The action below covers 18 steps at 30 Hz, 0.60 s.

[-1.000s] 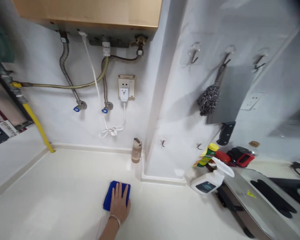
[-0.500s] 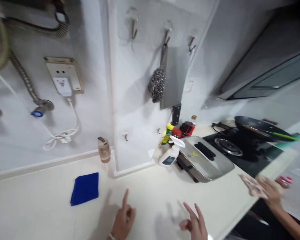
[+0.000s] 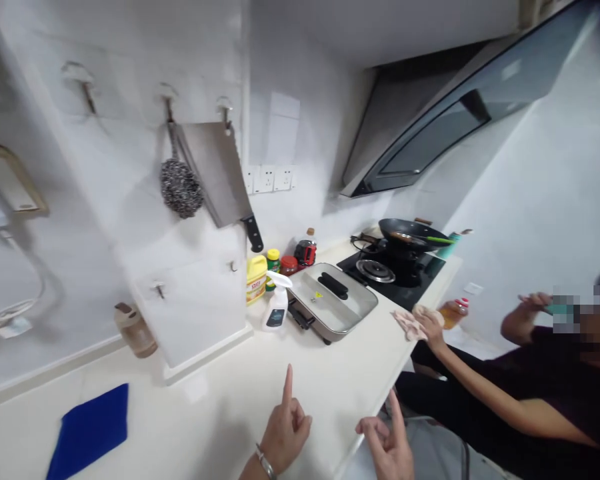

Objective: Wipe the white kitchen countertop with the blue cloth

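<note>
My left hand [image 3: 285, 433] and right hand [image 3: 387, 443] hover empty over the counter [image 3: 230, 407], each with one finger raised. One blue cloth [image 3: 90, 430] lies well left; a co-worker's hand [image 3: 430, 325] presses one rag [image 3: 409, 325].

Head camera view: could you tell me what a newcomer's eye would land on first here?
Probably the left hand and right hand, both empty, each with a finger raised over the white counter. A blue cloth lies at far left, and a cleaver hangs on the wall beside a steel scourer.
</note>
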Tool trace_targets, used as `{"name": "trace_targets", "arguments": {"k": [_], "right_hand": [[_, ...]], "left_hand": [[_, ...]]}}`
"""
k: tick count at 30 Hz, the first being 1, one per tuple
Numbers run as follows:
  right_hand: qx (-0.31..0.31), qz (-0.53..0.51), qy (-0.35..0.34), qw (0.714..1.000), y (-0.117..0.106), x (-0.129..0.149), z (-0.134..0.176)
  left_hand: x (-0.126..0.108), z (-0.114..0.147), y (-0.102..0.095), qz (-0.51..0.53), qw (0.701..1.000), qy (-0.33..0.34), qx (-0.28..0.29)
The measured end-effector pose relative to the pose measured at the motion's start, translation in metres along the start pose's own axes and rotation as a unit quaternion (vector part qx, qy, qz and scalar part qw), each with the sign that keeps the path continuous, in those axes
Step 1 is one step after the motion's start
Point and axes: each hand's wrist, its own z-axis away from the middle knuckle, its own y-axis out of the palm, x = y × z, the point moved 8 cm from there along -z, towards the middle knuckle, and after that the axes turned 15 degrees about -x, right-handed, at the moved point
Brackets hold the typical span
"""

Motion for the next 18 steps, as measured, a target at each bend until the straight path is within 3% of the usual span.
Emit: {"name": "trace_targets", "arguments": {"k": [3,6,12,18], "right_hand": [[0.003,-0.015,0.016,1.0,-0.013,-0.003,-0.003],[-0.008,-0.01,0.03,0.999,-0.028,-0.011,-0.01],[-0.027,-0.035,0.027,0.999,-0.055,-0.016,-0.024],[-0.018,-0.035,0.028,0.999,-0.051,-0.016,-0.028]], "left_hand": [[-0.006,0.006,0.032,-0.011,1.0,0.006,0.022],[-0.012,0.006,0.05,-0.022,0.999,0.014,0.035],[-0.02,0.004,0.072,-0.028,0.998,0.012,0.055],[-0.011,0.007,0.087,-0.046,0.996,0.004,0.074]]}}
